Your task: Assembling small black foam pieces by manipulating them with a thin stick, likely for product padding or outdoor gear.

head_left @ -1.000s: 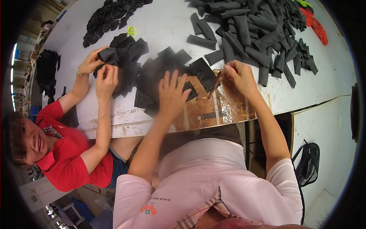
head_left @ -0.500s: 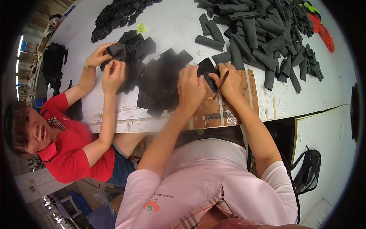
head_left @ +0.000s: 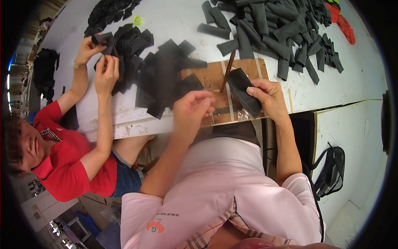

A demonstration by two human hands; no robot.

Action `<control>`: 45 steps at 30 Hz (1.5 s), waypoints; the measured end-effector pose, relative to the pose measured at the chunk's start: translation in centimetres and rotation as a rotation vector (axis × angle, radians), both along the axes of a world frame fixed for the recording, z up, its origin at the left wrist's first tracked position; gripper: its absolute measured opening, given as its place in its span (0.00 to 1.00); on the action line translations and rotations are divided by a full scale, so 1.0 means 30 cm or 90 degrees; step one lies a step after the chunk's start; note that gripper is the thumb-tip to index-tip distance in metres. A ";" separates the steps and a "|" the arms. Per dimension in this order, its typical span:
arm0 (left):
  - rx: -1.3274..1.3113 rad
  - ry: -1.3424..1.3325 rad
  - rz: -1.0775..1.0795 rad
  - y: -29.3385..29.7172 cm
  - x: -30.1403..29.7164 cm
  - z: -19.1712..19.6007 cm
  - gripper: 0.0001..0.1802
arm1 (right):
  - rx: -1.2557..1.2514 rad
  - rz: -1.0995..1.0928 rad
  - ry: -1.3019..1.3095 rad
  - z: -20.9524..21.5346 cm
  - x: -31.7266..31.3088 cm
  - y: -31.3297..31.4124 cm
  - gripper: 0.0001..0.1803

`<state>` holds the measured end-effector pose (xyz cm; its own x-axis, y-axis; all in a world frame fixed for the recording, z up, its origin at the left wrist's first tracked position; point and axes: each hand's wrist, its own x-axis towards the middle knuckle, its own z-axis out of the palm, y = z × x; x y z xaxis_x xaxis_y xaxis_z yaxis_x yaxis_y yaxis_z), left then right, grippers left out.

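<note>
White table (head_left: 178, 20): surface scuffed and stained along the near edge; dark material lies across it.
Co-worker (head_left: 78, 157): seated at the left side in a red top; both co-worker's hands (head_left: 107, 74) are together at a black item.
Grey tube pile (head_left: 282, 31): heaped at the far right; long dark grey pieces lie crossed over one another at many angles.
Flat black pile (head_left: 161, 70): overlapping pieces left of centre, partly blurred, some reaching the brown board.
Brown board (head_left: 209, 71): flat at the near edge, with pale strips across it and worn patches.
Black bag (head_left: 331, 172): at the right, beside a white panel, strap uppermost.
Right hand (head_left: 271, 94): clamped on one black piece (head_left: 243, 92), thumb on the upper face.
Left hand (head_left: 190, 110): apart from the right, fingers loosely curled, nothing seen in its grip; contact with the board below cannot be told.
Black piece: held over the right part of the board, slanted, near end toward the table edge.
Red plastic (head_left: 346, 30): crumpled, beyond the tubes at far right.
Brown rod (head_left: 228, 71): leaning, lower end at the board, just left of the held piece.
Yellow-green scrap (head_left: 137, 20): near the far left heap.
</note>
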<state>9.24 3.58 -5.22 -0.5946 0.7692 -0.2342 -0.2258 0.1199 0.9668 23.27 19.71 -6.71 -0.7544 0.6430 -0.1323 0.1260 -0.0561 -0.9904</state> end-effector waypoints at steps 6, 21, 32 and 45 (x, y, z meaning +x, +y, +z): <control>0.032 -0.096 -0.085 0.026 -0.003 0.054 0.12 | 0.086 0.157 0.033 0.056 0.055 -0.037 0.06; -0.093 0.236 -0.159 -0.061 0.010 0.075 0.02 | 0.338 0.356 -0.012 0.105 -0.031 -0.120 0.06; 0.088 0.268 0.113 -0.072 0.101 0.029 0.03 | 0.340 0.016 0.061 0.126 -0.103 -0.283 0.07; 0.270 -0.499 -0.047 -0.118 -0.017 0.008 0.07 | 0.081 0.009 0.056 0.040 -0.144 -0.282 0.03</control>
